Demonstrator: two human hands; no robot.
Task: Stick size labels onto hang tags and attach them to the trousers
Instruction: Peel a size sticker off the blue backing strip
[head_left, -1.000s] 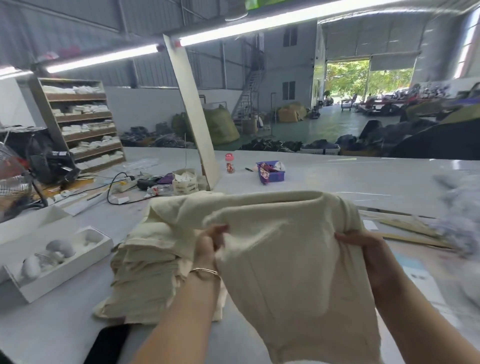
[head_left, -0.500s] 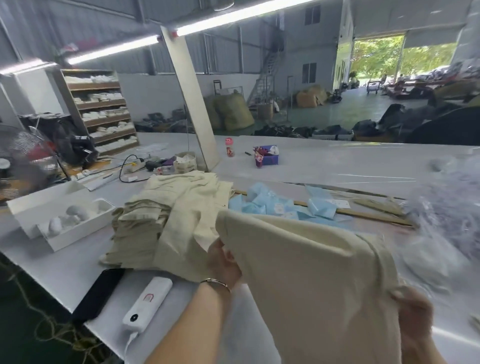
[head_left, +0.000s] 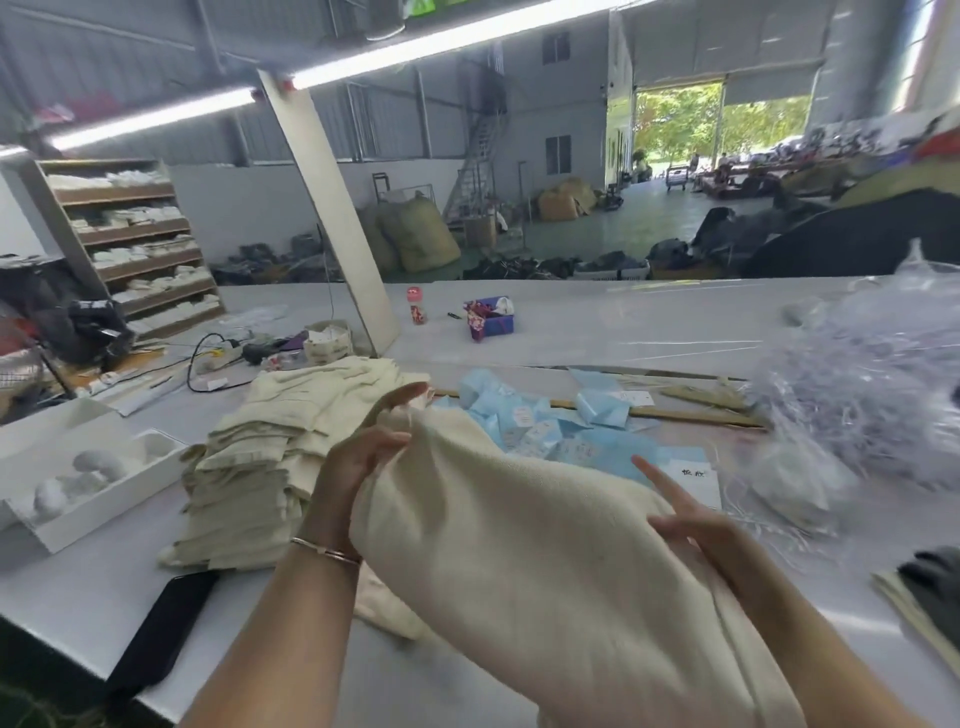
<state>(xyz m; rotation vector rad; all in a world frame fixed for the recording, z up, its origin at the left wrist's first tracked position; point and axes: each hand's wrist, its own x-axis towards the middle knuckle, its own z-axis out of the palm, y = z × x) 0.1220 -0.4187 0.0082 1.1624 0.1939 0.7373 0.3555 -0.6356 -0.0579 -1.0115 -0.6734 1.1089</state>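
Behind me is a big shed with long lights, shelves on the left and an open door far off on the right. White bench (head_left: 649, 322) runs all across in front of me.

At the left edge sits a white box (head_left: 91, 486) with round pale things in it. Near the front edge lies a black phone (head_left: 166, 626). Next comes a tall stack of folded cream trousers (head_left: 254, 467).

My left hand (head_left: 358, 462) is raised, wrist bent, with a thin bangle on it. Its fingers (head_left: 402, 400) pinch the top corner of the cream trousers (head_left: 545, 571) I am holding. This pair slants from that high corner, near the stack, down to the lower right, where it runs out of view. That is its long way.

My right hand (head_left: 696, 525) rests on the cloth with its fingers spread out straight, gripping nothing.

Half a second ago the cloth stood up like a wide wall and my right hand clutched its lower edge. Now the cloth lies lower and flatter.

Past the cloth lie blue hang tags (head_left: 540, 426) in a loose heap on the bench. To the right is a fluffy pile of pale strings (head_left: 872, 405).
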